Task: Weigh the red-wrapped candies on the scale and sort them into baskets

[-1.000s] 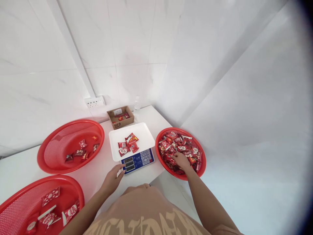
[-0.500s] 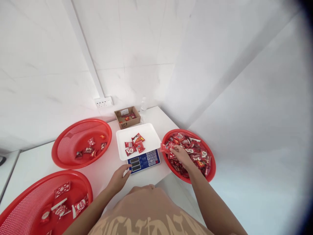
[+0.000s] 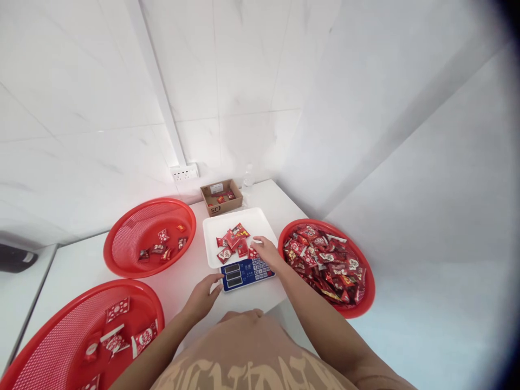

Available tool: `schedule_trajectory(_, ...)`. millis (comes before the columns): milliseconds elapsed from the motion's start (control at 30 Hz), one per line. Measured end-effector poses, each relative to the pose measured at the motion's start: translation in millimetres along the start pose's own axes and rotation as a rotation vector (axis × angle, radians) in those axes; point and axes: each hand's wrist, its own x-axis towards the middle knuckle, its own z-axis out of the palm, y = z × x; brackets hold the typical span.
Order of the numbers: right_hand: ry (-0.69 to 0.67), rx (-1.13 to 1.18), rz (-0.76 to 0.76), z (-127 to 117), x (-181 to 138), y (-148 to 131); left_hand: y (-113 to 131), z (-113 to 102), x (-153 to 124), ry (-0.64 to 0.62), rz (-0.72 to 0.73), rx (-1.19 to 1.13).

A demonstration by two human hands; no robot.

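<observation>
My right hand [image 3: 266, 253] is over the front right of the white scale tray [image 3: 260, 219], its fingers closed on a small red candy packet [image 3: 252, 253]. Several red wrapped candies [image 3: 238, 235] lie in a loose pile just left of it. Below the tray, the blue scale panel [image 3: 246, 273] shows its keys and dark displays. At the panel's left edge rests my left hand [image 3: 203, 297], empty, with thumb and fingers apart.
On the right stands a red basket [image 3: 369, 287] heaped with candies. Two more red baskets, a rear one [image 3: 109, 252] and a front one [image 3: 49, 330], hold several packets each. A cardboard box [image 3: 227, 207] and a clear bottle [image 3: 248, 176] stand by the wall.
My right hand has moved left from the right basket to the tray with candy. An extra red packet lies on the pile. My left hand stays by the scale; the view has shifted slightly.
</observation>
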Motion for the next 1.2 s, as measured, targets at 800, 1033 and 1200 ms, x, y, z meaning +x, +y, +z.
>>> schedule_trajectory(800, 0.270, -0.871, -0.160, -32, -54, 130, -63, -64, 33, 0.281, -0.380, 0.677)
schedule_trajectory(1033, 0.290, -0.854, -0.209, -34, -53, 134, -65, -63, 3, 0.180, -0.340, 0.711)
schedule_trajectory(1200, 0.333, -0.841, -0.254, -32, -51, 141, -63, -58, -37, 0.235, -0.471, 0.807)
